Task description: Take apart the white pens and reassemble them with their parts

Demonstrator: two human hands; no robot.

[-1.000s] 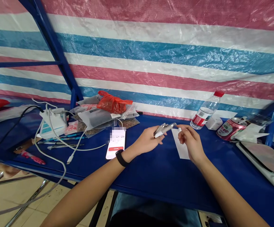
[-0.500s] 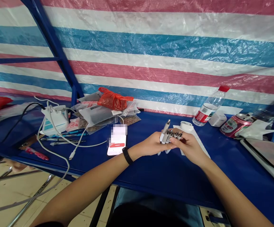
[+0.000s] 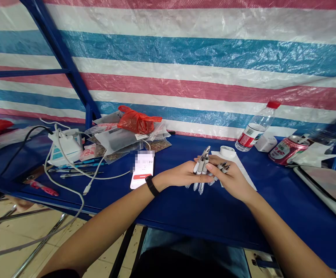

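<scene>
Several white pens point(image 3: 202, 166) with silver tips are gathered between my two hands above the blue table point(image 3: 185, 216). My left hand point(image 3: 182, 174) is closed around a group of them, its thumb lying across the barrels. My right hand point(image 3: 230, 177) grips others at the right, with two silver tips showing beside its thumb. Clear lower ends of the pens stick out below the fingers. Behind my right hand lie a white sheet of paper point(image 3: 247, 175) and a white ring-shaped object point(image 3: 227, 151).
A lit phone point(image 3: 142, 170) lies left of my hands. Plastic bags point(image 3: 118, 141), a red bag point(image 3: 139, 121), cables and a white power strip point(image 3: 66, 144) crowd the left. At right stand a bottle point(image 3: 256, 129), a small white box point(image 3: 265, 143), a drink can point(image 3: 288, 150) and a scale point(image 3: 327, 185).
The pens have split from one row into a left group and a right pair, their tips shifting between my hands. The view has moved slightly.
</scene>
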